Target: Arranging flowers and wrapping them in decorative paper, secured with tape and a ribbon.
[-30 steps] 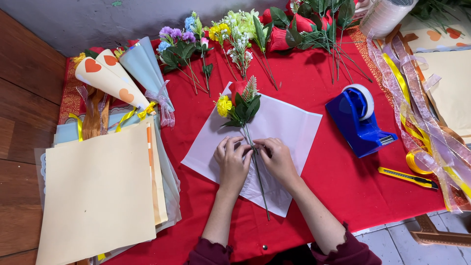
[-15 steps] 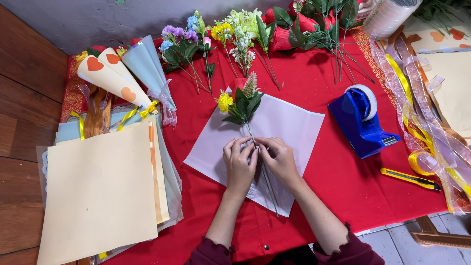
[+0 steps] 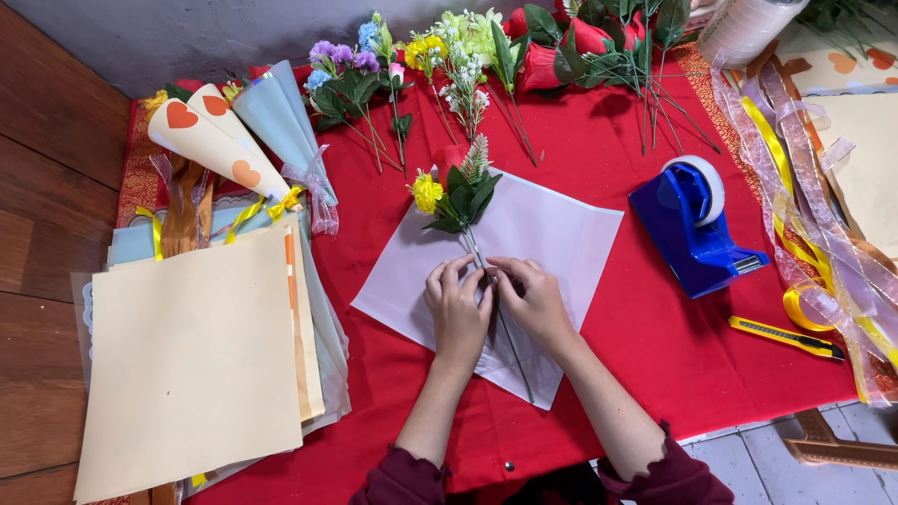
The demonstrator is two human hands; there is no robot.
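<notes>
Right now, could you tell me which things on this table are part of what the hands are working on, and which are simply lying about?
In hand:
left hand and right hand on the flower stems
small flower bunch
white wrapping sheet beneath

Lying about:
blue tape dispenser
yellow utility knife
paper stack
finished paper cones
ribbons
spare flowers

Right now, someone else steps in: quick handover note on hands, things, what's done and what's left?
Left hand and right hand: both pressed on the stems of a small bunch, side by side.
Bunch lies on the white sheet, heads toward the far corner.
Tape dispenser and cutter to the right, untouched.
Done: bunch laid on sheet.
Left: sheet is still flat, not wrapped or taped.
</notes>
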